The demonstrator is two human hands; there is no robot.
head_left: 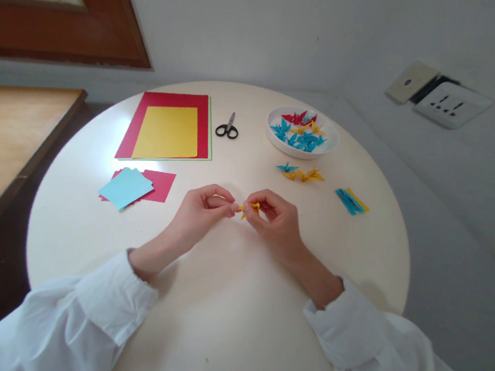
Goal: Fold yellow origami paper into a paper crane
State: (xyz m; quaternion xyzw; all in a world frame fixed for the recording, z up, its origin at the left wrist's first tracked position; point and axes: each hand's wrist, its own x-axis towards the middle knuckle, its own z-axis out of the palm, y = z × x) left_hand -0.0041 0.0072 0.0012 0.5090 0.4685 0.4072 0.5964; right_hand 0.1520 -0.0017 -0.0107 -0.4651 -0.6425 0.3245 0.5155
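A small folded yellow paper piece (pixel 249 208) is pinched between both my hands above the middle of the round white table (pixel 215 324). My left hand (pixel 203 209) grips its left end with curled fingers. My right hand (pixel 276 219) holds its right end, fingers bent around it. Both wrists rest on the table, in white sleeves.
Large red, yellow and green sheets (pixel 168 127) lie at the back left, with small blue and red squares (pixel 135 186) in front. Black scissors (pixel 227 128) lie behind. A white dish (pixel 301 133) holds several paper cranes; three cranes (pixel 302 173) and folded strips (pixel 351 200) lie nearby.
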